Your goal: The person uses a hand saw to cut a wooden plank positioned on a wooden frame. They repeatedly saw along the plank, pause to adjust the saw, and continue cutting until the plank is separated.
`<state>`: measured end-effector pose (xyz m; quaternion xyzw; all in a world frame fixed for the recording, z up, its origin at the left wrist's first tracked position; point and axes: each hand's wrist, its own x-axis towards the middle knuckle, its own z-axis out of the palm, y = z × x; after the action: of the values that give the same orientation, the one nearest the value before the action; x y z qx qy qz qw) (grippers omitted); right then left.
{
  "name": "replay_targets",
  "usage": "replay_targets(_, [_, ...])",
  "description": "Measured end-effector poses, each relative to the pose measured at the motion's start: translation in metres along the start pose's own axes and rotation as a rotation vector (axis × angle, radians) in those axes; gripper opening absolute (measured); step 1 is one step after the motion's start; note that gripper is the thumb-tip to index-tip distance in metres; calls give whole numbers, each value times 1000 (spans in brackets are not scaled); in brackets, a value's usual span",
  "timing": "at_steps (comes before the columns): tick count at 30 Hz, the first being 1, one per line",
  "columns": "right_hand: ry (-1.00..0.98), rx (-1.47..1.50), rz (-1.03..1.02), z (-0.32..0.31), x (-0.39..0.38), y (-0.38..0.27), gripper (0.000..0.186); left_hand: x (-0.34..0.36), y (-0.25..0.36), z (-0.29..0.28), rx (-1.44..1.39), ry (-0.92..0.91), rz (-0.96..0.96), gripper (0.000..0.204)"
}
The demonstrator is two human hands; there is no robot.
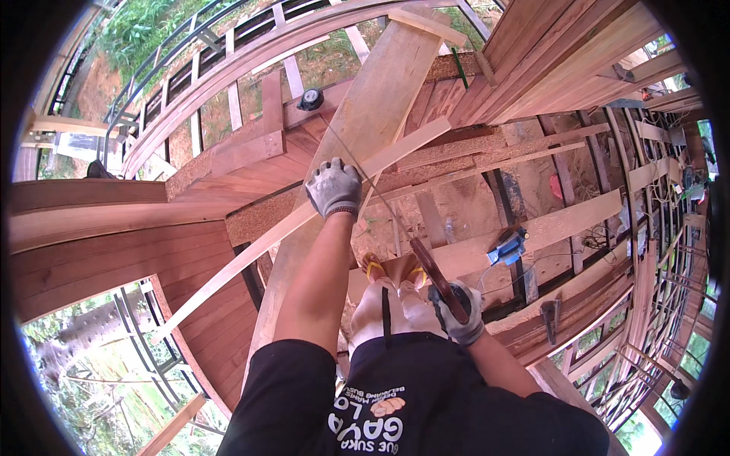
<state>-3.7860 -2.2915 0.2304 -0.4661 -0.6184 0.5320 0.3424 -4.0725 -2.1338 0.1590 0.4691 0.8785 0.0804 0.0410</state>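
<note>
My left hand [333, 188], in a grey glove, is closed over a long narrow wooden strip [251, 257] and bears down on it. The strip lies aslant across a wide pale board [384, 80]. In my right hand [462, 319], also gloved, is the brown handle of a handsaw [431, 266]. Its thin blade, seen nearly edge-on, runs up and left across the strip, just right of my left hand. Whether the teeth have cut into the wood cannot be made out.
A black tape measure [310, 99] rests beyond my left hand. To the right, a blue power tool [507, 247] sits on a plank [563, 222] over open framing. A dark metal tool [549, 319] lies farther right. Stacked planks [563, 53] fill the far right.
</note>
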Motion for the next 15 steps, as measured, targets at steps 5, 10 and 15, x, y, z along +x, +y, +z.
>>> replay_targets(5, [-41,-81,-66,-3,-4,8,14,-1,2,7,7,4,35,30])
replay_targets(10, [2,-282,-276,4,10,13,30,-2,5,7,4,1,35,28])
replay_targets(15, [-24,-182,-224,-3,0,11,32,2,2,10,41,30,53,27])
